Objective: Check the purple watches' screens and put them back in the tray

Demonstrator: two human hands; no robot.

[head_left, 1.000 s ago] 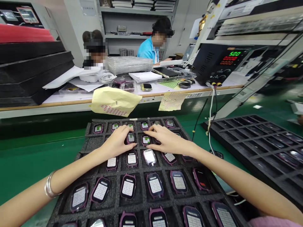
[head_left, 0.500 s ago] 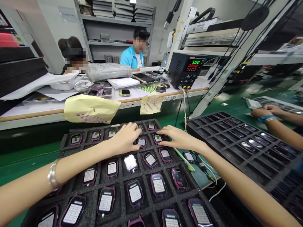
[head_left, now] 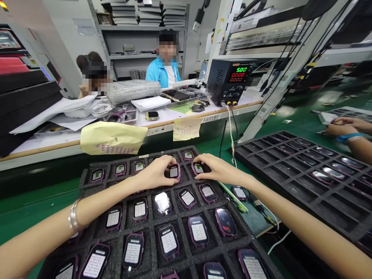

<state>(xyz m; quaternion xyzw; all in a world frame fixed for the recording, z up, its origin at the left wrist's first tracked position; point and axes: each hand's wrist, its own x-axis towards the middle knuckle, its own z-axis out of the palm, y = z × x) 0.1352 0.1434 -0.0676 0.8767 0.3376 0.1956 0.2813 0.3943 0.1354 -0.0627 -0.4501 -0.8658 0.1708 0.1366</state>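
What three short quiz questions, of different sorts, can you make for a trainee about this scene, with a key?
1. True or false: the left hand and the right hand both touch purple-framed devices in the same black foam tray.
2. Multiple choice: what colour is the wristband on the co-worker's arm at the right? A) red B) blue C) white
3. Fill in the word: the top line on the display of the bench power supply glows ____.

Key: 1 true; 2 B; 3 green.
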